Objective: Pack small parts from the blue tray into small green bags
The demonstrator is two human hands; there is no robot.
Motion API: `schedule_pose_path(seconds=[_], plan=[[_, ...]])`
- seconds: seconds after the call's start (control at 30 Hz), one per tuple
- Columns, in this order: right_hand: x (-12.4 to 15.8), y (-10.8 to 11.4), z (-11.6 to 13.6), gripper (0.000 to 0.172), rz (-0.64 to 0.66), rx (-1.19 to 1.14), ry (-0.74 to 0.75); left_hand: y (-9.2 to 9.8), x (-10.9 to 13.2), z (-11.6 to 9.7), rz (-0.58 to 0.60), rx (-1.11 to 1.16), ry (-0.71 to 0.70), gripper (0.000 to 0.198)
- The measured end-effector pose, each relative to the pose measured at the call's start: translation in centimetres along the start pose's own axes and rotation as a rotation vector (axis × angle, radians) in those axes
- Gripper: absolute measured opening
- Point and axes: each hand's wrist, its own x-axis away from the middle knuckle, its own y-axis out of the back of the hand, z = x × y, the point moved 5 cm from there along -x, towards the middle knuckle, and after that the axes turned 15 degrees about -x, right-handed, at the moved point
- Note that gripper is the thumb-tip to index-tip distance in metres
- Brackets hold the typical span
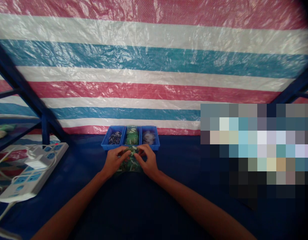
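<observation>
Green-filled plastic bag (130,165) clamped in fingers of left hand (114,162) and right hand (148,161), near blue tray (106,145).

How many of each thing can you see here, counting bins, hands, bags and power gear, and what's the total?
Blue plastic bins: 3
Hands, the left hand and right hand: 2
Clear bag of green pieces: 1
White power strip: 1
White plug adapter: 1
Total: 8
The small items inside the bins are too small to count.
</observation>
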Motion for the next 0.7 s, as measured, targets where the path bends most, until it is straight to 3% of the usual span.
schedule_pose_path(seconds=[0.23, 0.5, 0.7], plan=[[-0.3, -0.1, -0.7, 0.014, 0.016, -0.038, -0.032, -0.7, 0.1, 0.3, 0.016, 0.184, 0.069, 0.025], [-0.3, -0.2, -0.9, 0.013, 0.026, 0.039, -0.017, -0.5, 0.2, 0.1, 0.015, -0.005, -0.029, 0.022], [-0.2, -0.2, -1.1, 0.015, 0.017, 0.071, -0.018, -0.7, 0.2, 0.3, 0.025, 0.049, -0.007, 0.022]])
